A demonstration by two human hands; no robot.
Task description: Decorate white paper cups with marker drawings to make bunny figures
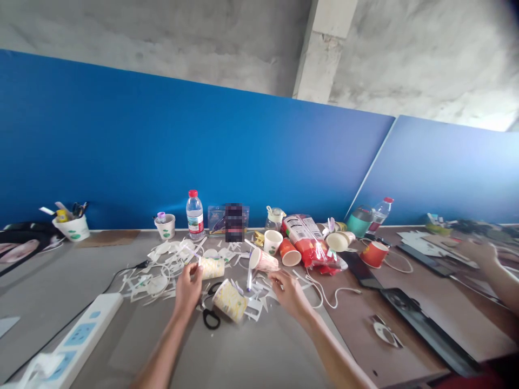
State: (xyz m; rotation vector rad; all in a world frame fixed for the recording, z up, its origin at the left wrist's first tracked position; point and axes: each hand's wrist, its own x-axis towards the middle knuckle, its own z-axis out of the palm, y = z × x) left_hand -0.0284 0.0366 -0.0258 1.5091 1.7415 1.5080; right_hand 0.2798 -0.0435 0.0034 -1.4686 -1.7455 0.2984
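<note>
**Two hands in a cup-and-scraps mess, several ways for this to go sideways**

Call the big yellow-patterned cup (230, 300) the middle of the clock; it's tipped over on the grey desk (263, 356). The left hand (189, 286) is seen at ten o'clock, fingers part-curled, with its fingertips right at the near end of a smaller yellow cup (213, 268) lying at eleven. Whether that cup is gripped or just touched can't be told. The right hand (290, 292) is at three, loosely half-curled, near the base of a pink-striped cup (263, 261) tipped at one. Nothing can be made out in it, though something small pinched there can't be ruled out.

So, what could be messed up? Scissors (211, 319) are half hidden by the big cup, with a handle loop poking out at eight. If that cup gets knocked, it could be rolled, and a finger could be nicked, since the blades can't be seen. Thin paper cups could also be dented by too hard a squeeze. Loose paper scraps (158, 281) are spread around ten o'clock and could be dragged along by a sleeve-less wrist. And the white cable (330, 302) at three could be snagged by the right forearm.
</note>
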